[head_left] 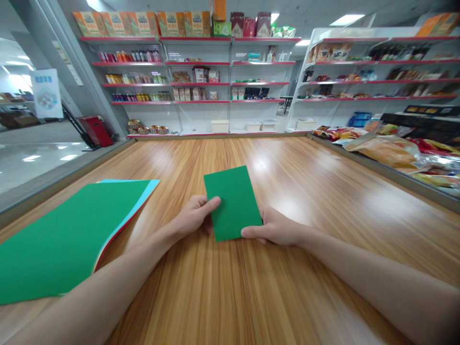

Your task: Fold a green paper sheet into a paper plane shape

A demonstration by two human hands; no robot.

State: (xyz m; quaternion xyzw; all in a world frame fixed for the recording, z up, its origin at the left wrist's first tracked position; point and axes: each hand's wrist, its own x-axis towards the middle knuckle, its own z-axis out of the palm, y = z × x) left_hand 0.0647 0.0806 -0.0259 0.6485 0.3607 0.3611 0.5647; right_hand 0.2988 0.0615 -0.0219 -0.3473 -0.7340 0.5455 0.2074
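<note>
A green paper rectangle [233,201], smooth and plain, is held up between both hands over the wooden table, tilted slightly. Whether it is a single sheet or folded I cannot tell. My left hand [201,211] pinches its left edge, thumb on the front face and fingers behind. At the lower right corner my right hand [271,227] grips it the same way, thumb along the bottom edge. The fingers behind the paper are mostly hidden. To the left lies a stack of large coloured sheets [79,230], green on top, with light blue and red edges showing beneath.
The wooden tabletop [323,191] has a raised rim. Packaged snacks [391,151] pile up beyond its right edge. Shelves [196,62] of boxes, bottles and packets stand behind the far edge. A red case [95,131] and a sign board [47,93] are on the left.
</note>
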